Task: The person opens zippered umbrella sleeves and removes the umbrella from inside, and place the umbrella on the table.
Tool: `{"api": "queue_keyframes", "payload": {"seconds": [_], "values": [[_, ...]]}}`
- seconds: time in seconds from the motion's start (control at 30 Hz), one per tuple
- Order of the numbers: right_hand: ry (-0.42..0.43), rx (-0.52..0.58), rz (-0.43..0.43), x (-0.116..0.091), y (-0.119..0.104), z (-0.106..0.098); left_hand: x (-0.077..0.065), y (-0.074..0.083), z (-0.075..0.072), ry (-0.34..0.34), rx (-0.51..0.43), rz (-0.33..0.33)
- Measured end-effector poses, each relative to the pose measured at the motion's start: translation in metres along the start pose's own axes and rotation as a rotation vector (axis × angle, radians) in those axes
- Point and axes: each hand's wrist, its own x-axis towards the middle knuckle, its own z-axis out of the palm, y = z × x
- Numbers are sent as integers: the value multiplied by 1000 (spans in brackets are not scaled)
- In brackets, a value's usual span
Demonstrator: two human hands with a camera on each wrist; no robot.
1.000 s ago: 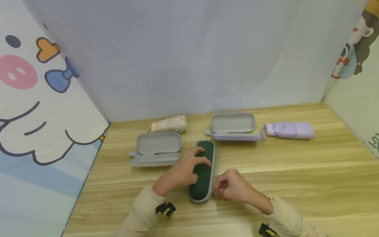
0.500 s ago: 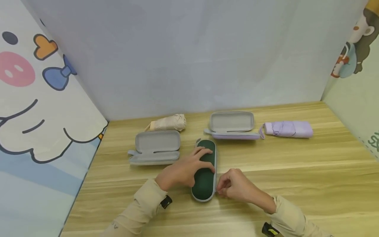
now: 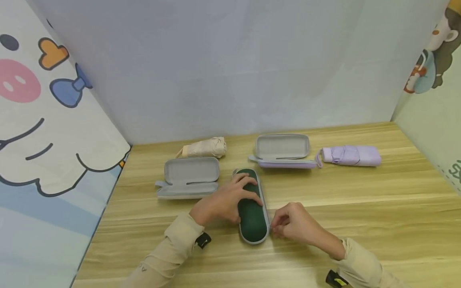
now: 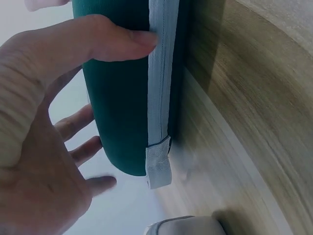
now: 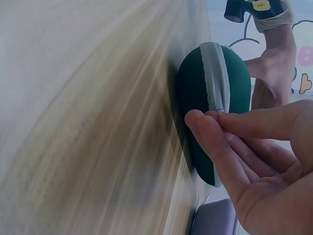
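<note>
A green zip case (image 3: 253, 222) with a grey zipper band lies lengthwise on the wooden table, its lid closed over. My left hand (image 3: 225, 202) grips it from the left, fingers spread over the top and thumb at the near left side. In the left wrist view the thumb reaches the zipper band (image 4: 159, 93), which ends in a grey fabric tab (image 4: 159, 165). Beside the case's near right side, my right hand (image 3: 297, 224) pinches the zipper pull between thumb and forefinger. The fingertips mostly hide the pull in the right wrist view, against the green case (image 5: 239, 78).
An open cream case (image 3: 191, 172) with grey lining stands at the left, a folded beige umbrella (image 3: 205, 148) behind it. Further right are an open lilac case (image 3: 282, 147) and a folded lilac umbrella (image 3: 354, 156). A pale curtain (image 3: 252, 72) borders the table's back edge.
The green case's near end has swung to the right, so the case now lies slanted. My right hand has moved right with it, while my left hand keeps its hold on top.
</note>
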Motion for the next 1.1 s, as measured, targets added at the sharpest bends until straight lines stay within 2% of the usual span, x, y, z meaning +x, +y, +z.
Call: {"api": "queue_keyframes", "payload": {"seconds": [0.37, 0.6, 0.77, 1.1], "values": [[61, -66, 6, -6, 11, -14, 10, 2, 3, 21, 11, -35], [73, -22, 47, -10, 16, -22, 15, 1, 6, 25, -14, -35], [78, -21, 45, -13, 17, -26, 18, 0, 8, 40, -21, -33], [87, 6, 62, -18, 20, -32, 22, 1, 10, 70, 7, -79]]}}
